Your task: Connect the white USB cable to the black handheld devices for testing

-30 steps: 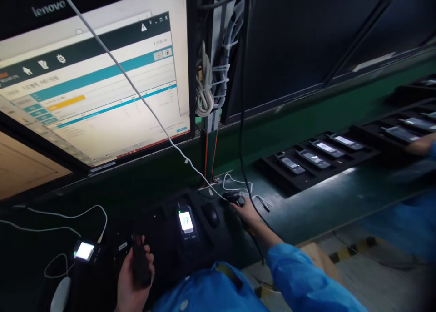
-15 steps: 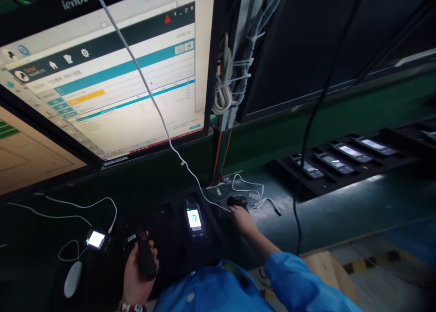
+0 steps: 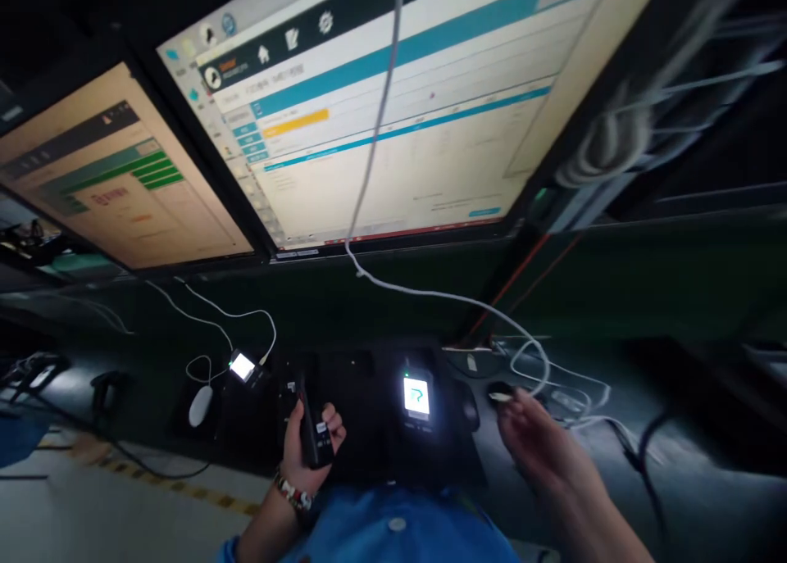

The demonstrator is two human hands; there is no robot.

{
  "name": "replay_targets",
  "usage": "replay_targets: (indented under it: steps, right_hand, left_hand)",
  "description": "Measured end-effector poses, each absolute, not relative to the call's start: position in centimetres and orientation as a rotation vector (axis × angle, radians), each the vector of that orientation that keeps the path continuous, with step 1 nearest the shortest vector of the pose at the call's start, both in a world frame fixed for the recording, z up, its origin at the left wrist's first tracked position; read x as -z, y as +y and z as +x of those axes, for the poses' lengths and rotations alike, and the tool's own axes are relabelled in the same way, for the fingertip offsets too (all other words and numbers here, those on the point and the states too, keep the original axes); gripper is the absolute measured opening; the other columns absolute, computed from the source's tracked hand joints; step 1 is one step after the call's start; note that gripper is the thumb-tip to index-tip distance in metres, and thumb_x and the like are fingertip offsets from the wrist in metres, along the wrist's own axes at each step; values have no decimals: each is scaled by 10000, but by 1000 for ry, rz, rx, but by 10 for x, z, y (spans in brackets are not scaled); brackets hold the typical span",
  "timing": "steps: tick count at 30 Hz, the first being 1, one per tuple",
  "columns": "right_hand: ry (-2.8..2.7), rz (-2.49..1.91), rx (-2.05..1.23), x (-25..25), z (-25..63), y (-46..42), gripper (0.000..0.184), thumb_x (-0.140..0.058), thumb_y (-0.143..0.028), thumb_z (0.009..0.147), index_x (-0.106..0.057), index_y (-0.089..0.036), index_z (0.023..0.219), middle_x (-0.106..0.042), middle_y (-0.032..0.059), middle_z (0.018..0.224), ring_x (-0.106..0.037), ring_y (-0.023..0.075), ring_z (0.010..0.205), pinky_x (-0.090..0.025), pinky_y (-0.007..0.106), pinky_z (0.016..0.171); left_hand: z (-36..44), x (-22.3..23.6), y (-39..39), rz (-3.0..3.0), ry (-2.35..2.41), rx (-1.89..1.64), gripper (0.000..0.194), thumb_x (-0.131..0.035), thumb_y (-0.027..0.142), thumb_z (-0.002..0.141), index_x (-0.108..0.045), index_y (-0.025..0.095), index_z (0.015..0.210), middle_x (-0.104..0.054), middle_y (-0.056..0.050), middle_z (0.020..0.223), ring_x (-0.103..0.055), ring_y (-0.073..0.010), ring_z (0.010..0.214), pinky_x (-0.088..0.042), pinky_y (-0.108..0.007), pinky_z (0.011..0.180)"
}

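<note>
Left hand: your left hand (image 3: 306, 456) sits low, left of centre, fingers closed around a black handheld radio (image 3: 315, 438), which you hold tilted, its top end pointing up and away from you.

Right hand: your right hand (image 3: 544, 452), at lower right, is open with the fingers loosely curled and has hold of nothing. Its fingertips (image 3: 510, 411) are just beside a small dark object (image 3: 501, 392), too dim and blurred to identify.

Near the right hand: a black computer mouse (image 3: 470, 407) lies just left of the small dark object, and loops of white cable (image 3: 541, 366) run behind both.

Centre of the bench: a black fixture (image 3: 362, 366) holds a handheld device (image 3: 416, 399) upright-facing, its screen lit and a green light showing above it.

Left of the radio: a small lit device (image 3: 242, 367) trails a white cable (image 3: 209, 317), with a white mouse (image 3: 200, 406) just beside it.

Upper frame: two monitors - the larger (image 3: 393, 112) shows a teal-banded table with one yellow row, the smaller (image 3: 116, 170) sits to its left.

Lower left: yellow-and-black tape (image 3: 172, 485) marks the floor.

On you: a blue sleeve (image 3: 227, 551) and a beaded bracelet (image 3: 293, 492) on the left wrist.
</note>
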State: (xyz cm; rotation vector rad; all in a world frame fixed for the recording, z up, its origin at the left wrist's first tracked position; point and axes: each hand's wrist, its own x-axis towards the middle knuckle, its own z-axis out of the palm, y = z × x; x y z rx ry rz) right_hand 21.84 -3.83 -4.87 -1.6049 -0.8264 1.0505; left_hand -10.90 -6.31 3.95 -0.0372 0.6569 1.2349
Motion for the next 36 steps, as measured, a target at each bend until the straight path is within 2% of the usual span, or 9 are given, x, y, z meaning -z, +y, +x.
replay_targets:
  steps: [2,4,6,10,14,19,26,32,36]
  right_hand:
    - [-823,-1457,-1166,16,190,-53,508,-592,-759,668,-601,-253,711,-638,49,719,-631,191,652,-586,356,646]
    - [-794,-1212,-1416,-18,152,-64,424,-752,-624,618,-644,-227,720,-676,63,767,-645,194,650,-591,352,634]
    - [-943,-1068,-1468,-47,114,-68,346,-781,-524,649,-683,-194,678,-691,78,764,-656,200,663,-591,337,635]
    - [-1230,-1034,-1236,-78,70,-65,308,-720,-490,738,-713,-196,647,-696,74,711,-661,201,678,-579,295,621]
    - [-1225,-1053,-1191,-73,59,-66,330,-683,-502,767,-695,-192,656,-688,72,701,-656,191,643,-562,269,583]
    - [-1242,-1029,-1245,-64,51,-71,323,-680,-486,775,-669,-183,663,-664,62,671,-632,173,600,-532,242,527]
    - [-1403,-984,-1115,-62,53,-67,233,-666,-397,805,-708,-201,686,-696,63,704,-653,176,630,-563,277,610]
    - [-1206,-1043,-1419,-42,53,-60,272,-730,-461,717,-718,-192,683,-728,82,777,-682,202,731,-561,299,672]
    - [-1123,-1183,-1478,-32,51,-60,321,-754,-497,661,-708,-180,670,-715,75,720,-654,198,677,-533,302,638]
  left_hand:
    - [-106,-41,-61,-41,700,-1222,307,-683,421,750,-646,124,819,-615,-61,810,-590,-154,712,-503,-287,672]
    - [-101,-44,-58,-45,789,-1210,393,-594,449,809,-654,106,992,-664,-90,902,-635,-186,758,-509,-305,658]
    - [-95,-46,-57,-41,840,-1181,444,-535,475,858,-642,107,1081,-686,-86,875,-652,-186,731,-510,-307,647]
    - [-87,-49,-63,-9,875,-1094,571,-561,649,800,-685,102,910,-685,-99,746,-676,-244,770,-532,-380,750]
    - [-89,-48,-70,59,950,-1090,610,-704,699,624,-680,97,715,-660,-103,622,-682,-305,816,-538,-409,786]
    - [-94,-47,-74,82,1056,-1212,654,-756,725,510,-682,103,699,-648,-62,579,-682,-254,679,-548,-380,744]
    - [-95,-50,-76,324,1335,-1476,686,-723,737,549,-636,126,849,-706,-80,701,-684,-226,655,-551,-335,653]
    - [-99,-51,-69,486,1371,-1375,632,-701,689,635,-618,123,903,-714,-96,708,-705,-247,719,-554,-334,670]
    - [-95,-50,-68,517,1421,-1371,678,-692,701,631,-605,131,989,-720,-91,736,-703,-240,733,-552,-308,637]
